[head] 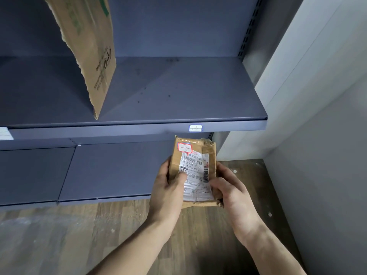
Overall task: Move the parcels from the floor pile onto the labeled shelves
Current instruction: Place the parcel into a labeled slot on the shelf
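- Here, the dark grey shelves fill most of what I can see; the upper board carries a small handwritten tag on its front edge, and a lower shelf sits beneath it.
- A cardboard divider stands tilted on the upper shelf, well to the left of that tag.
- The wooden floor runs under the shelving, with a pale wall at the right.
- The parcel is held in the air just below the tagged edge, in front of the lower shelf, its printed label facing up with a red-bordered sticker at the top.
- It looks light, wrapped in crumpled brown paper and tape, soft at the corners; gripping the long sides seems the safest hold.
- The left hand clasps the left edge with its thumb lying across the label.
- The right hand grips the lower right edge, fingers curled under; both forearms reach forward, fairly close together.
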### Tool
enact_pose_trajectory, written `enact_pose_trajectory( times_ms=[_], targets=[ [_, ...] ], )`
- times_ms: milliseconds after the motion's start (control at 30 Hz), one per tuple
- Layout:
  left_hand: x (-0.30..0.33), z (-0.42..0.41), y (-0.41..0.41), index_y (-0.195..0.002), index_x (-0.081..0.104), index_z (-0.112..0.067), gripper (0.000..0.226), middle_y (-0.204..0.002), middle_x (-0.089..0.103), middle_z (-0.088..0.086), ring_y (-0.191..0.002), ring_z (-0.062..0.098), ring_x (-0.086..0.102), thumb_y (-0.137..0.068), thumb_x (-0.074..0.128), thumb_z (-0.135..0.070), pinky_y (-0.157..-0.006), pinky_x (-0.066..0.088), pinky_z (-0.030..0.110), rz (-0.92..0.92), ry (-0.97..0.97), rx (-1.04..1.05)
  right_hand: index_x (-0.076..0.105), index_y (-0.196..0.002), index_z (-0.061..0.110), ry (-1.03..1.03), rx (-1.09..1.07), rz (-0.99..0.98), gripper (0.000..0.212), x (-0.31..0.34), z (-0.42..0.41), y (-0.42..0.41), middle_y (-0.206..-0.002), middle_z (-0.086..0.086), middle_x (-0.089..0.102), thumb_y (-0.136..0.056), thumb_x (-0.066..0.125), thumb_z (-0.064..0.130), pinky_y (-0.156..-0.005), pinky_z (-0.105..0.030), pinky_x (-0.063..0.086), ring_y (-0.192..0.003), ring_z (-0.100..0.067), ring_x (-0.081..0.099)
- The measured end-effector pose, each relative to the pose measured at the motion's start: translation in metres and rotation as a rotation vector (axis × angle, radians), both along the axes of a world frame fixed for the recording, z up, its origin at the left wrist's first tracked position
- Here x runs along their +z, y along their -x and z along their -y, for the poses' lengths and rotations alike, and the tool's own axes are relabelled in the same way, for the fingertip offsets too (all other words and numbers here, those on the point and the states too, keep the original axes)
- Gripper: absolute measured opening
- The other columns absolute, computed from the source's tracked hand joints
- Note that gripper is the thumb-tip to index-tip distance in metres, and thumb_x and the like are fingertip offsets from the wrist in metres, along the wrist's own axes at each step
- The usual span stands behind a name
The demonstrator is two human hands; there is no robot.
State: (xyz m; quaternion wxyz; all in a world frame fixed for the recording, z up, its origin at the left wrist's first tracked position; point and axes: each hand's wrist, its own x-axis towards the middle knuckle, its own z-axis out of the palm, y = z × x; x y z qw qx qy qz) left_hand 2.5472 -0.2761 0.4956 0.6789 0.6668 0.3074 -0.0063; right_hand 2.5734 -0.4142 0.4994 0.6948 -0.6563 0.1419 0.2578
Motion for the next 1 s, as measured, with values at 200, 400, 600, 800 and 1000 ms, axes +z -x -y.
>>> enact_pose_trajectory(
  times_ms=[200,400,600,800,1000],
  targets=[
    [0.009,0.002,-0.004,-0.124,0.059,-0.038,0.041,-0.1,0.073,-0.022,-0.088,-0.006,0.068,-0.095,0.054,-0.009,-0.07,0.047,0.013,0.001,0.049,0.009,0.069,-0.125,0.022,0.03,-0.016,-0.006,0.045,0.008,0.0,-0.004,-0.088,0.004,0.076,-0.096,0.046,-0.005,-0.059,-0.015,0.052,-0.073,-0.007,0.069],
    [0.017,0.002,-0.003,-0.124,0.059,-0.039,0.041,-0.102,0.073,-0.022,-0.092,-0.002,0.069,-0.096,0.054,-0.009,-0.082,0.051,0.023,0.014,0.041,0.023,0.07,-0.123,0.027,0.03,-0.022,0.027,0.042,0.017,-0.003,-0.004,-0.108,-0.004,0.078,-0.086,0.058,0.008,-0.082,-0.035,0.058,-0.101,-0.024,0.073],
    [0.053,-0.01,-0.018,-0.118,0.06,-0.036,0.04,-0.101,0.073,-0.021,-0.09,-0.006,0.067,-0.095,0.054,-0.004,-0.073,0.048,0.01,0.158,0.032,0.06,0.065,-0.131,0.022,-0.028,0.026,0.16,0.05,0.046,-0.012,-0.024,-0.11,-0.002,0.077,-0.096,0.045,-0.008,-0.072,-0.021,0.059,-0.101,-0.019,0.073],
    [0.081,-0.043,-0.09,-0.112,0.063,-0.035,0.036,-0.089,0.072,-0.023,-0.079,-0.008,0.066,-0.091,0.055,-0.007,-0.066,0.047,0.009,0.2,-0.026,0.11,0.057,-0.139,0.03,0.011,0.003,0.256,0.041,0.076,-0.044,-0.089,-0.132,0.001,0.068,-0.1,0.056,0.016,-0.078,-0.017,0.054,-0.109,-0.008,0.068],
    [0.077,-0.069,-0.164,-0.111,0.066,-0.029,0.025,-0.099,0.07,-0.012,-0.092,0.015,0.065,-0.091,0.054,-0.019,-0.073,0.05,0.022,0.107,-0.135,0.14,0.062,-0.126,0.031,0.244,-0.002,0.334,0.035,0.067,-0.075,-0.139,-0.1,0.026,0.065,-0.095,0.061,0.049,-0.087,-0.019,0.042,-0.096,0.01,0.058]
  ],
)
